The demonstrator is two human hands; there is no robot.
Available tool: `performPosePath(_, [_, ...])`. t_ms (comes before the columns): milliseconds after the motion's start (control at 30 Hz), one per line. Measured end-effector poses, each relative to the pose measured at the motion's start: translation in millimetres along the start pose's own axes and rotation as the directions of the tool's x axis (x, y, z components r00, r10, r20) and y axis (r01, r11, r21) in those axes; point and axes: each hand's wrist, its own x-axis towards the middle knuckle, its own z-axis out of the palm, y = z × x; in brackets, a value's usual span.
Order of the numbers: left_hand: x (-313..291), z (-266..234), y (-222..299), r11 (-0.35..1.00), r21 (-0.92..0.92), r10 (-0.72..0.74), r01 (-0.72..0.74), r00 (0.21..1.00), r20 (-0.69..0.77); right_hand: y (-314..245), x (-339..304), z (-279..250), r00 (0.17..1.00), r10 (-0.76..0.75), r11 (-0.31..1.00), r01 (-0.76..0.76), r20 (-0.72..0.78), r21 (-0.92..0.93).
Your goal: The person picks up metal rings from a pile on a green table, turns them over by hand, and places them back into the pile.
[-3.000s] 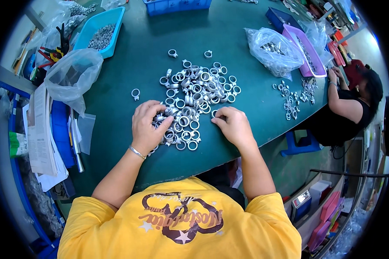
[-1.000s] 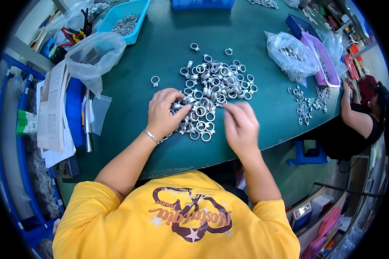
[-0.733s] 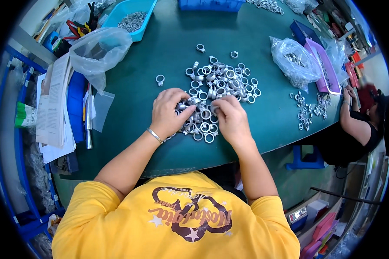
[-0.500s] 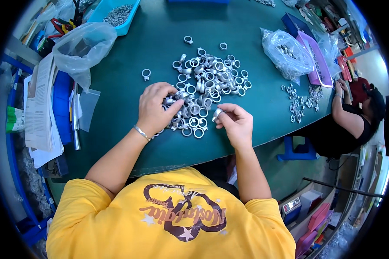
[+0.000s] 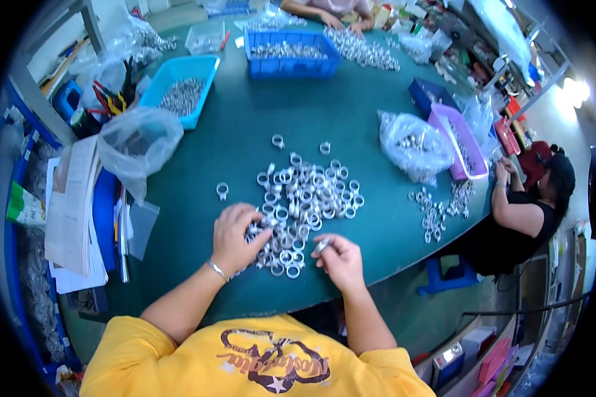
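A heap of silver metal rings (image 5: 309, 192), each with a small lug, lies on the green tabletop in front of me. My left hand (image 5: 235, 237), with a bracelet at the wrist, curls over the heap's near left edge. Its fingers and thumb close around several rings, partly hidden under them. Between thumb and fingertips my right hand (image 5: 342, 263) pinches a single metal ring (image 5: 322, 245), just right of the heap. A few loose rings lie apart, one to the left (image 5: 222, 191) and two beyond the heap.
Left stand a clear plastic bag (image 5: 141, 142), papers (image 5: 73, 205) and a turquoise tray (image 5: 208, 73) of small parts. A blue bin (image 5: 291, 71) is far ahead. Right are a bagged batch (image 5: 414, 149), a purple basket (image 5: 467, 173) and a seated co-worker (image 5: 530, 212). Another person's hands work at the far edge.
The view has tilted up, showing the far bin and another person. My left hand stays at the heap, and my right hand still pinches a ring, now turned more edge-on.
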Motion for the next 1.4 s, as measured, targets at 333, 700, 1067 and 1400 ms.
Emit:
performPosePath(333, [-3.1, 1.9, -8.9, 0.993, -0.098, 0.063, -0.064, 0.998, -0.011, 12.9, 4.6, 1.2, 0.791, -0.611, 0.488, 0.407, 0.031, -0.772])
performPosePath(700, [-19.6, -34.0, -3.8, 0.941, -0.010, 0.316, -0.339, 0.867, 0.386, 16.6, -23.2, 34.0, 0.763, -0.568, 0.441, 0.600, 0.310, -0.668])
performPosePath(1067, [-21.0, -12.5, 6.8, 0.952, 0.082, 0.271, -0.295, 0.936, 0.224, 21.6, -21.4, 17.5, 0.717, -0.691, 0.508, 0.575, 0.096, -0.642])
performPosePath(1400, [-12.2, 4.7, 8.8, 0.986, 0.126, 0.094, -0.110, 0.988, 0.122, 17.1, -4.1, -3.3, 0.789, -0.613, 0.477, 0.395, 0.025, -0.785])
